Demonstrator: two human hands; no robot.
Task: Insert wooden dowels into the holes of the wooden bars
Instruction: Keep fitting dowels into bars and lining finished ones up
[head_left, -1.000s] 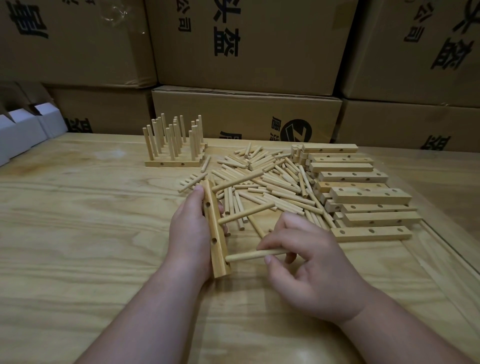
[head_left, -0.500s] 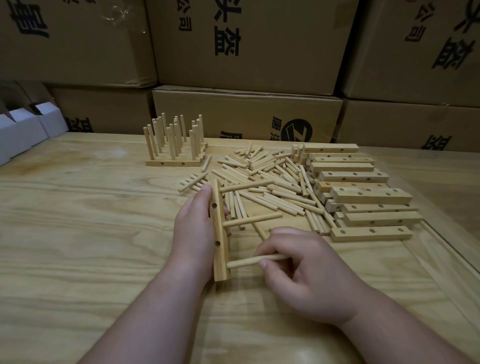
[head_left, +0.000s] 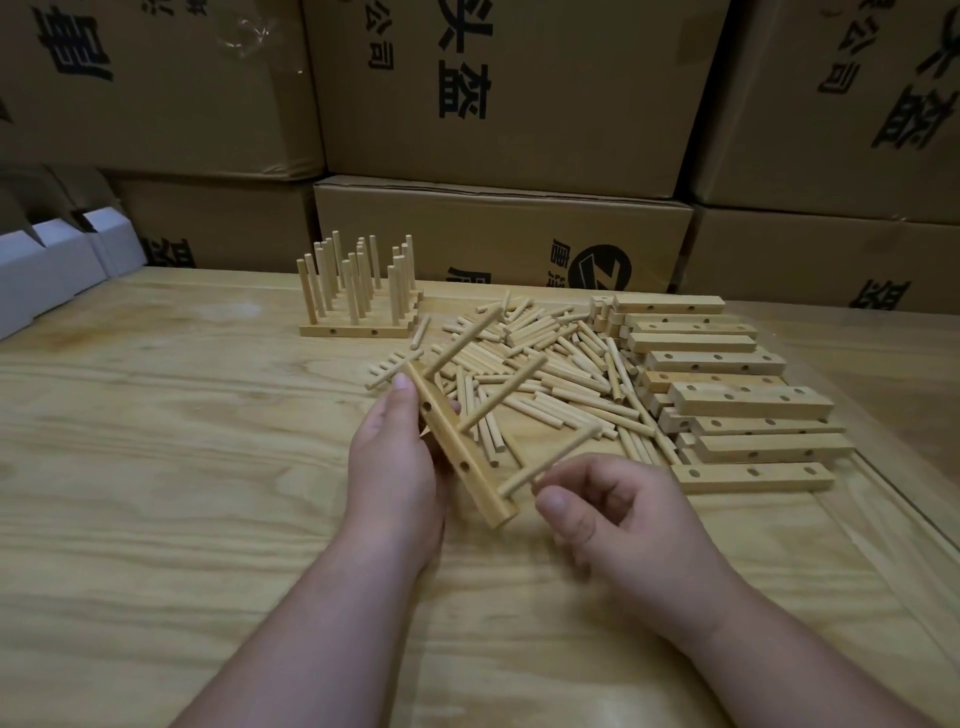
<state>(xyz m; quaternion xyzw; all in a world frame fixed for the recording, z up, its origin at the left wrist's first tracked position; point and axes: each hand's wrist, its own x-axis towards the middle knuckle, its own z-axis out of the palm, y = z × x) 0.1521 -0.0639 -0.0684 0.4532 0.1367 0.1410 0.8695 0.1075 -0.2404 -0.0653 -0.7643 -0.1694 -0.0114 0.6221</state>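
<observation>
Pretty much everything here is pale unfinished wood. The bar (head_left: 460, 447) gripped in the left hand (head_left: 395, 467) looks sanded smooth and matt, same as the three dowels (head_left: 501, 397) stuck in it. The loose dowel pile (head_left: 561, 374) just past the grip and the drilled bars (head_left: 748, 400) off to its right are the same bare timber. The table (head_left: 156, 467) underneath is strong-grained wood with a slight sheen. Behind are matt brown cardboard boxes (head_left: 498, 93), printed black.
</observation>
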